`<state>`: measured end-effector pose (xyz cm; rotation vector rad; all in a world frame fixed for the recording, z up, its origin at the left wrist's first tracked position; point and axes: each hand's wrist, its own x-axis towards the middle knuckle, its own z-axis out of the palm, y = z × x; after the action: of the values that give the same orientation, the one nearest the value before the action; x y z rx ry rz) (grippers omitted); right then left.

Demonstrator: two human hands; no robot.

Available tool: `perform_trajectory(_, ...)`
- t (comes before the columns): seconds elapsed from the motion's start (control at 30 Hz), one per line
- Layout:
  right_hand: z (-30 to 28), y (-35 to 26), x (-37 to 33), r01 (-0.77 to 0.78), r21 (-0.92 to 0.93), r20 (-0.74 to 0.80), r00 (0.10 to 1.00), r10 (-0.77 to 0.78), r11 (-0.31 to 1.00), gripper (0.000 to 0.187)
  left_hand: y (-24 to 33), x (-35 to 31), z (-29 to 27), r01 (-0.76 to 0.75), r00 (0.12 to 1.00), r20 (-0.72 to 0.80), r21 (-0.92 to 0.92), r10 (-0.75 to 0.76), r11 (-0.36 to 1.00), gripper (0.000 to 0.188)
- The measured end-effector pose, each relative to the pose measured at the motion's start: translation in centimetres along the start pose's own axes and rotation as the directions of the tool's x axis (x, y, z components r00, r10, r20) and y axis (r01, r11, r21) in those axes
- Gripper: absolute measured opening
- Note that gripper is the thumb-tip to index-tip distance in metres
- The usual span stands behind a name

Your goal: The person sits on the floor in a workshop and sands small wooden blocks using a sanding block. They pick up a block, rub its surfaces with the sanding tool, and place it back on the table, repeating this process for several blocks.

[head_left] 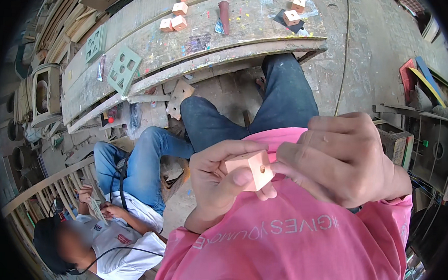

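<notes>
In front of the pink shirt (280, 234), a drilled wooden cube (253, 163) is clasped by the curled left hand (211, 172), its hole (263, 169) turned rightward, seemingly for access by the bent-fingered right hand (340, 161), whose hold, if any, cannot be told.

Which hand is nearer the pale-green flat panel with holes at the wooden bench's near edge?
Left. The left hand is below-right of the panel in the picture; the right hand is farther right.

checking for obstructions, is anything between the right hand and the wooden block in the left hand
Nothing visible does: the right hand is close beside the holed face of the wooden block held in the left hand.
</notes>
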<state>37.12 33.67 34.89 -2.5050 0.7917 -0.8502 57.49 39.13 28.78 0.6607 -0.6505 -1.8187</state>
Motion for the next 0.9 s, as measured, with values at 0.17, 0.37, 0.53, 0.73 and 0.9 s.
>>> perform_trajectory(0.17,0.5,0.2,0.1,0.066,-0.028,0.030,0.997,-0.066,0.997,0.021,0.9,-0.4,0.0,0.094,0.995,-0.033,0.014,-0.093,0.995,0.037)
perform_trajectory(0.37,-1.2,-0.6,1.1,-0.021,-0.073,0.330,0.943,0.044,0.997,0.018,0.9,-0.2,-0.3,0.053,0.998,-0.023,0.173,-0.050,0.983,0.032)
perform_trajectory(0.53,-0.2,1.5,0.6,-0.495,0.443,0.437,0.847,0.302,0.748,0.011,0.2,0.1,-0.3,-0.042,0.999,-0.012,0.221,0.045,0.974,0.037)
perform_trajectory(0.73,-0.7,1.6,-0.4,-0.633,0.752,0.414,0.670,0.616,0.183,0.014,-0.4,1.3,-1.0,-0.177,0.983,-0.010,0.179,0.182,0.968,0.052)
perform_trajectory(0.9,0.1,1.1,-1.5,-0.516,0.849,0.323,0.680,0.659,0.116,0.012,-1.3,1.9,-2.0,-0.249,0.964,0.128,0.135,0.232,0.959,0.052)
